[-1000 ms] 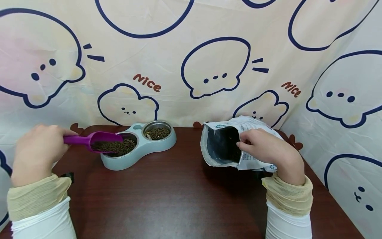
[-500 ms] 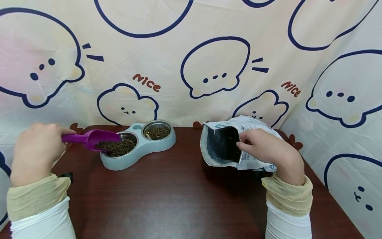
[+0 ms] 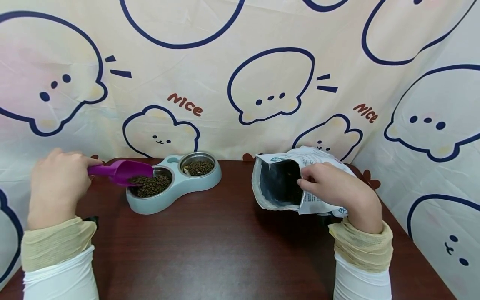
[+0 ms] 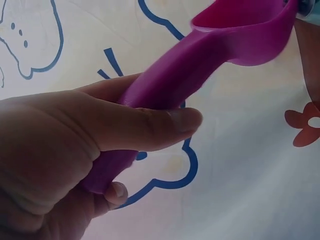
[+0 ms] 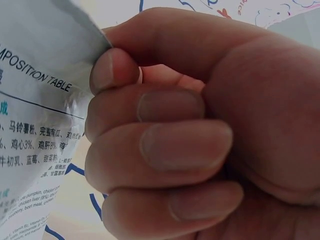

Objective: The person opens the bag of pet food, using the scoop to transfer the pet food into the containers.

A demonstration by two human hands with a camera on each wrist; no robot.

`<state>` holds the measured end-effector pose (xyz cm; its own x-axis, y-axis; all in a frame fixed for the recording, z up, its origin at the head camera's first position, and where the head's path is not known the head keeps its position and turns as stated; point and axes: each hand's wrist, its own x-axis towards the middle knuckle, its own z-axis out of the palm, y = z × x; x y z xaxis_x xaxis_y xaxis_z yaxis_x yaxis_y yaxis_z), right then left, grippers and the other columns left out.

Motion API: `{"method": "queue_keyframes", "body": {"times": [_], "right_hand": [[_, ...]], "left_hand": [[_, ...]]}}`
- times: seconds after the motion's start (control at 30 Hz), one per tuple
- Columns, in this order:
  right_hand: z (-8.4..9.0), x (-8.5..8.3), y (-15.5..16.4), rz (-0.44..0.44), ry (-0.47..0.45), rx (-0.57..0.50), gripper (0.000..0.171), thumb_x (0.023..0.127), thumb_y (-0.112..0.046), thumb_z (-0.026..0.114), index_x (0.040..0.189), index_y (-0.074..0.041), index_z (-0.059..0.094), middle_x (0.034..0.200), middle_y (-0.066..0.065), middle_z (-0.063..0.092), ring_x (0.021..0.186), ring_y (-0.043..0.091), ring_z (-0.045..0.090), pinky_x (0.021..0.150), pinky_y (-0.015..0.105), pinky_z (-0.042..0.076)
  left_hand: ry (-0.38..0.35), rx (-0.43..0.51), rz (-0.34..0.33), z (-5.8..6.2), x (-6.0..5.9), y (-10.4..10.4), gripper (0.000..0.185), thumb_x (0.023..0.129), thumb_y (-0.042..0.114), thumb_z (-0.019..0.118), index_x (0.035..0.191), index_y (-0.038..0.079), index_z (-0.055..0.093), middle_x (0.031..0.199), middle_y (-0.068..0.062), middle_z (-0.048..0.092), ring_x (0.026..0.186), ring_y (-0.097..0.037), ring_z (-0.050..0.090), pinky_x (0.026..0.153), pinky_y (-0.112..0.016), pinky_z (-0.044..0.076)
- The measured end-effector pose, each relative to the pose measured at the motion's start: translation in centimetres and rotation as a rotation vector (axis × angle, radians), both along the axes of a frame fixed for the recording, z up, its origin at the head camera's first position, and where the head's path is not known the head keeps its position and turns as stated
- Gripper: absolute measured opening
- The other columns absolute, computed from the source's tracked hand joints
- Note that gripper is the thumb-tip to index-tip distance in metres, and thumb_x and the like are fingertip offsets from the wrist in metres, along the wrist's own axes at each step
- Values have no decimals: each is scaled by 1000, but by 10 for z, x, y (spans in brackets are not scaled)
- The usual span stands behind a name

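My left hand [image 3: 60,187] grips the handle of a purple scoop [image 3: 131,170], thumb laid along it in the left wrist view. The scoop tilts over the left bowl of a pale blue double pet feeder [image 3: 150,207], its lip close above the brown kibble [image 3: 155,184] there. The right bowl also holds kibble [image 3: 198,167]. My right hand [image 3: 330,185] pinches the edge of a white pet food bag [image 3: 318,156] between thumb and curled fingers. The bag lies tilted, its dark mouth [image 3: 279,183] facing left. In the right wrist view, printed text [image 5: 35,130] covers the bag's side.
A dark brown wooden table [image 3: 225,250] carries the feeder and the bag. Cream cloth [image 3: 213,83] with cartoon outlines hangs right behind the table and along its right side.
My left hand has risen slightly and shifted right, tipping the scoop down. Kibble has gone from the scoop into the left bowl. The right hand and bag have stayed put.
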<state>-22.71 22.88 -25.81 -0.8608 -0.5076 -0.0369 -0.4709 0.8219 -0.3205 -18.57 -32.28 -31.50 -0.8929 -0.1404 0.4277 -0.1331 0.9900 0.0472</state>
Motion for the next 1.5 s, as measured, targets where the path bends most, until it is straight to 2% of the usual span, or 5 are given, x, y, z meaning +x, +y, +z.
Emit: {"method": "queue_keyframes", "body": {"times": [0.47,0.83,1.2,1.33,1.5], "right_hand": [[1,0,-2,-4,11,8,18,107,-22,64,95,-12,74,69,-1,51,72,14,53,64,30,44],[0,0,-1,-4,8,7,18,107,-22,64,95,-12,74,70,0,51,72,14,53,64,30,43],[0,1,-1,0,18,-3,19,107,-21,63,95,-10,73,69,-1,49,70,14,52,63,29,43],[0,1,-1,2,18,-2,19,107,-22,64,95,-11,73,70,-1,50,70,13,53,63,29,43],[0,1,-1,0,18,1,19,107,-22,64,95,-12,73,69,-1,49,70,14,52,63,29,43]], "left_hand": [[76,-34,-27,-8,-3,-7,50,72,-13,91,119,-2,78,104,-36,73,100,-53,48,81,-66,46],[126,-74,2,-2,-2,-2,54,74,-10,89,125,1,75,110,-32,72,106,-50,45,85,-64,43],[98,45,-15,-3,-4,-3,45,82,-11,83,125,-2,75,114,-32,70,108,-50,42,84,-63,38],[113,98,-53,-3,-5,-6,41,83,-7,84,123,-2,77,111,-32,72,107,-51,45,83,-64,39],[96,101,-180,-3,-10,-8,30,87,1,83,117,0,80,100,-28,76,94,-47,58,77,-60,46]]}}
